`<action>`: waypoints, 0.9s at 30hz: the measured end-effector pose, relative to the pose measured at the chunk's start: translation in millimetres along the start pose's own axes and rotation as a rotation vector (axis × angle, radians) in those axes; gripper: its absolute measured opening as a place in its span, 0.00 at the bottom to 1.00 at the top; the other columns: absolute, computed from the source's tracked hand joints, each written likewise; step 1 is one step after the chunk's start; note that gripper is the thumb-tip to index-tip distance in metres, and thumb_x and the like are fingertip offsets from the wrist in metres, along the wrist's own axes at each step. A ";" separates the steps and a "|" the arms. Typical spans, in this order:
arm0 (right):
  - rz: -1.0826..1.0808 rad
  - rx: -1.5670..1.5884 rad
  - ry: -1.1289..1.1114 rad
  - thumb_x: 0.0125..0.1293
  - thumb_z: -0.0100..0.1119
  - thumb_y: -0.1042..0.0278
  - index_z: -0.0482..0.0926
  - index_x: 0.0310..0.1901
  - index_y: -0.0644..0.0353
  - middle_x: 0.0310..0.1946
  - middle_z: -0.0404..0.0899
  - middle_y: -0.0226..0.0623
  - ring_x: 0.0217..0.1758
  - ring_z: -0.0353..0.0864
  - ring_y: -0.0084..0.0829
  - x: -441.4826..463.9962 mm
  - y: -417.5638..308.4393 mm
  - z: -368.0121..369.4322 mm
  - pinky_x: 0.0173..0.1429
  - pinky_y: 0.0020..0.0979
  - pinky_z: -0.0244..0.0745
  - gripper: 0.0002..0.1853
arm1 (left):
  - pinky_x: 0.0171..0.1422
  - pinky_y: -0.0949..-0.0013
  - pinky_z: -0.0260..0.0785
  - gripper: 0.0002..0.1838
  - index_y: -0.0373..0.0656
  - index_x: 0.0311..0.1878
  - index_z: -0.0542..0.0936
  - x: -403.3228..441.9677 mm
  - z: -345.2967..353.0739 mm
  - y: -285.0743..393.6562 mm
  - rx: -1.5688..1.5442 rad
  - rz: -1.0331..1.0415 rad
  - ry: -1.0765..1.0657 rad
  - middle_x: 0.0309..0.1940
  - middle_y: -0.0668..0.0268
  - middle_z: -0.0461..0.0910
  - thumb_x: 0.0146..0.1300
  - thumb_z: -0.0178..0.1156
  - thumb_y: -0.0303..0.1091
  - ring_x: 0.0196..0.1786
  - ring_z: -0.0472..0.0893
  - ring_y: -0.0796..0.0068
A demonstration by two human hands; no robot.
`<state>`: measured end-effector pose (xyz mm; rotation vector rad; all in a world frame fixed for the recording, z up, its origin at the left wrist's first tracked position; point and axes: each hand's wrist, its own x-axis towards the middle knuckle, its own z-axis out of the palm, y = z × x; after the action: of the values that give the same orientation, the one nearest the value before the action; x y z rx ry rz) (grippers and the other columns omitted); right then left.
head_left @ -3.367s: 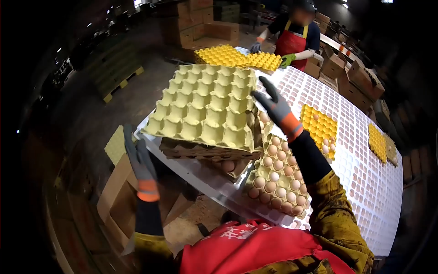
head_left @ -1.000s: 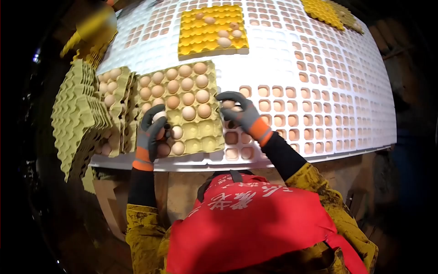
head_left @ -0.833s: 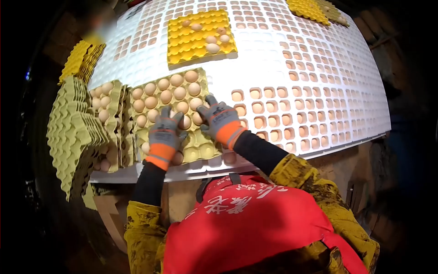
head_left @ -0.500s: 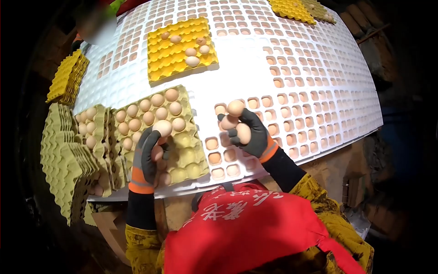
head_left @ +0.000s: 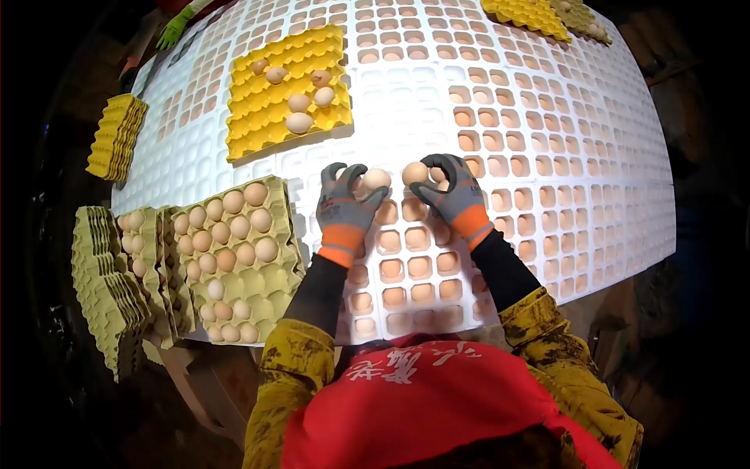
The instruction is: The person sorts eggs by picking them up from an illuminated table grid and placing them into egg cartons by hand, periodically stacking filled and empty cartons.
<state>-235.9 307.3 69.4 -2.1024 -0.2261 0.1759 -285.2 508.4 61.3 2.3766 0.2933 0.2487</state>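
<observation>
Both my hands wear grey gloves with orange cuffs, close together over the white foam tray [head_left: 407,247], whose square cells hold several eggs. My left hand [head_left: 344,205] curls around a pale egg [head_left: 376,179]; another egg shows partly behind its fingers. A browner egg [head_left: 415,174] is in the thumb and fingers of my right hand [head_left: 455,190], with more egg surface partly hidden in that palm. To the left of my left hand lies an olive pulp egg tray [head_left: 269,283], partly filled with eggs, some of its cups bare.
A yellow egg tray [head_left: 248,117] with several eggs lies farther back. Yellow trays [head_left: 117,137] and olive trays [head_left: 105,289] are stacked at left. More trays [head_left: 531,17] lie far right. Another person's green-gloved hand [head_left: 176,30] is at the far left edge.
My left hand has moved right with eggs, from the olive tray to the white foam tray. My right hand has moved slightly forward. The view has shifted, and the other person's green glove shows more.
</observation>
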 end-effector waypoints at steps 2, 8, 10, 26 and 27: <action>-0.050 -0.257 0.023 0.55 0.69 0.57 0.79 0.52 0.50 0.55 0.75 0.41 0.57 0.77 0.45 8.9 -2.2 6.5 0.58 0.41 0.75 0.22 | 0.55 0.55 0.75 0.26 0.53 0.52 0.82 9.4 12.4 4.1 0.237 0.049 -0.024 0.59 0.58 0.72 0.49 0.74 0.46 0.57 0.77 0.53; -0.161 -0.145 0.055 0.62 0.63 0.63 0.80 0.56 0.50 0.56 0.76 0.41 0.57 0.79 0.42 19.4 34.3 15.7 0.58 0.39 0.77 0.20 | 0.56 0.54 0.76 0.25 0.56 0.63 0.78 9.2 15.8 -6.3 0.452 0.081 -0.101 0.63 0.54 0.71 0.62 0.63 0.48 0.58 0.77 0.52; 0.123 0.382 -0.017 0.66 0.59 0.70 0.81 0.56 0.56 0.46 0.80 0.36 0.39 0.81 0.27 15.7 22.8 -0.9 0.46 0.29 0.78 0.16 | 0.56 0.54 0.76 0.23 0.57 0.65 0.76 13.6 11.3 -13.6 0.557 0.040 -0.202 0.64 0.52 0.71 0.67 0.57 0.45 0.58 0.78 0.51; -0.590 -0.535 0.168 0.68 0.55 0.71 0.76 0.63 0.52 0.62 0.75 0.43 0.67 0.68 0.47 77.1 84.2 25.8 0.71 0.47 0.61 0.21 | 0.73 0.51 0.59 0.20 0.43 0.61 0.78 -5.8 11.5 -50.9 -0.236 0.007 0.153 0.59 0.52 0.77 0.65 0.53 0.29 0.65 0.71 0.49; -0.590 -0.556 0.133 0.68 0.55 0.69 0.77 0.63 0.52 0.62 0.76 0.42 0.68 0.68 0.46 78.0 77.0 24.6 0.72 0.47 0.60 0.21 | 0.71 0.51 0.61 0.20 0.43 0.60 0.78 -12.8 -2.6 -41.3 -0.075 0.148 0.103 0.58 0.53 0.77 0.64 0.55 0.30 0.63 0.73 0.49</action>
<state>-158.4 306.7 -12.0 -2.4704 -0.8789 -0.4230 -303.9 536.1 33.7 2.3181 0.1532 0.4444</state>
